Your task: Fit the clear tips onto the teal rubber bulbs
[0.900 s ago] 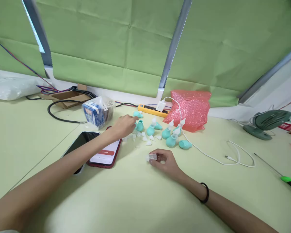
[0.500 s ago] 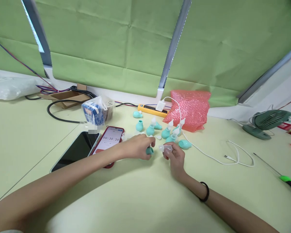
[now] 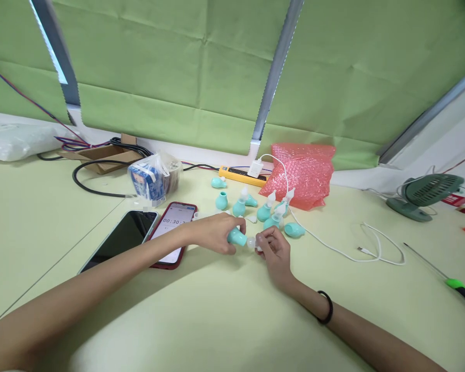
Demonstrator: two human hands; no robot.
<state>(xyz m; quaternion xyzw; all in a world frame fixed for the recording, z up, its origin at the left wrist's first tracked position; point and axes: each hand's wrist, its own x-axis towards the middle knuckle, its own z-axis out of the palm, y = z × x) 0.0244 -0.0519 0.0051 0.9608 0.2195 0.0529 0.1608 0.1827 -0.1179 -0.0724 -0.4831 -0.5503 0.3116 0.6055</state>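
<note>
Wrist band: a black band (image 3: 325,307) circles the right wrist, nearest of the small things.
Right hand (image 3: 275,253): fingers and thumb drawn together in a pinch, gripping a translucent nozzle (image 3: 251,242).
Left hand (image 3: 217,233): half curled, thumb and fingers around a teal squeeze bulb (image 3: 237,237).
Bulb and nozzle: between the two hands, low over the pale green tabletop (image 3: 232,320); the bulb's narrow end faces the nozzle's rounded end. Whether they touch, I cannot tell.
Misfit risk: the bulb is tilted, so the nozzle could meet its neck off-line and catch on the lip.
Slip risk: the pinch covers only a little of a smooth, small part; a hard push could make it shoot out or roll away.
Squash risk: a tight left grip could dent the bulb, which looks soft, and pull its mouth out of round.
Knock risk: the upright bulbs (image 3: 273,220) with pale nozzles stand close beyond the right hand; a stray knuckle might topple one.
Phone readout: the red-cased phone (image 3: 173,260), partly under the left forearm, shows "00:30" and further digits I cannot read.
Second phone: the dark-screened phone (image 3: 120,240) beside it displays nothing legible.
Blue packet (image 3: 149,183): farther back in a clear bag, its printing too small to read.
Red label (image 3: 458,200): behind the green fan (image 3: 428,191), with pale lettering, illegible; no brand can be made out.
</note>
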